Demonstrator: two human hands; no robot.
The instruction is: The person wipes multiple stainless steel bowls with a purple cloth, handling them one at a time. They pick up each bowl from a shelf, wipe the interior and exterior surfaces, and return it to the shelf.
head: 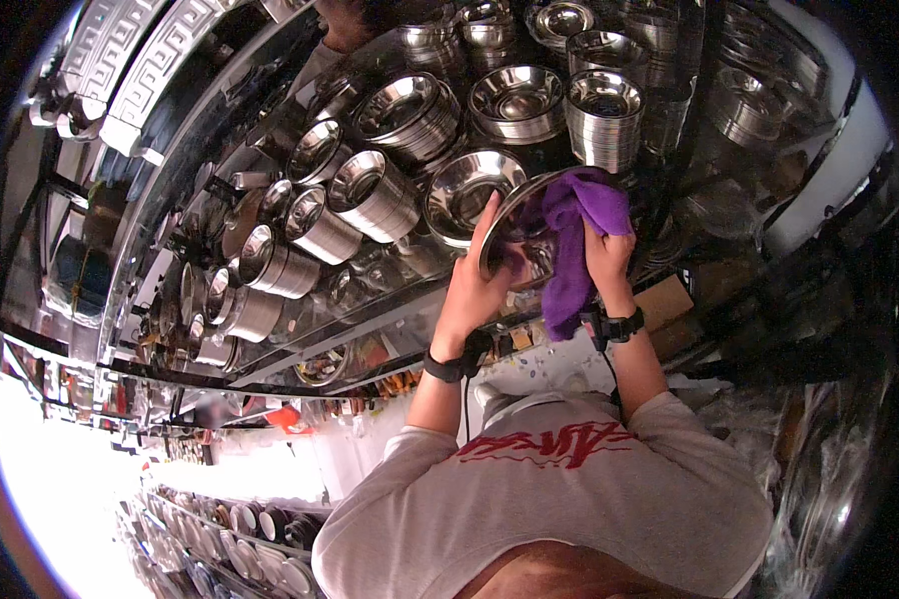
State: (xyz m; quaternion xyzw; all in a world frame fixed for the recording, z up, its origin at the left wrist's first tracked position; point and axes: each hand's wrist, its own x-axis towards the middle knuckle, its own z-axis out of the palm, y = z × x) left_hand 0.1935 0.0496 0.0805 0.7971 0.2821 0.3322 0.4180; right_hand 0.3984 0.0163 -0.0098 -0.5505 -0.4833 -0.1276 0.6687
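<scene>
My left hand point(476, 288) grips the rim of a steel bowl point(503, 224), which is tilted on edge in front of me. The fingers of my right hand point(608, 258) are closed on a purple cloth point(569, 254), part of it lying over the bowl's rim and inside, the rest hanging down. Right behind the held bowl, another wide steel bowl point(442, 198) rests on the shelf. Stacks of steel bowls point(605, 135) stand farther back. Both wrists wear black bands with cables.
More stacked steel bowls point(382, 198) line the glossy shelf point(389, 288) to the left. A cardboard box point(663, 303) lies below on the right. Plastic-wrapped goods point(734, 427) are by my right side. Racks of dishes point(255, 546) stand at the lower left.
</scene>
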